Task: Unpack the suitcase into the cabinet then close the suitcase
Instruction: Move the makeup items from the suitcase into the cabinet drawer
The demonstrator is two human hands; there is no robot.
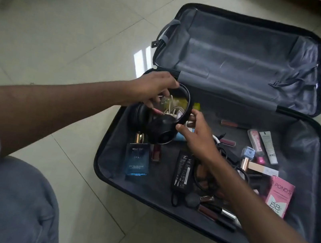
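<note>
Black headphones [164, 119] are being gripped by both hands: left hand [152, 90] curling around the headband, right hand [197, 135] pinching its other side, above the open suitcase [106, 154].

Glossy tiled floor [72, 48]; matt grey cloth lines the suitcase [239, 56].

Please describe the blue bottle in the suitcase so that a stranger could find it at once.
Look in the open suitcase on the tiled floor, in its near half. At that half's left edge, below the black headphones, lies the cologne bottle. It alone is square, blue glass, gold-capped.
</note>
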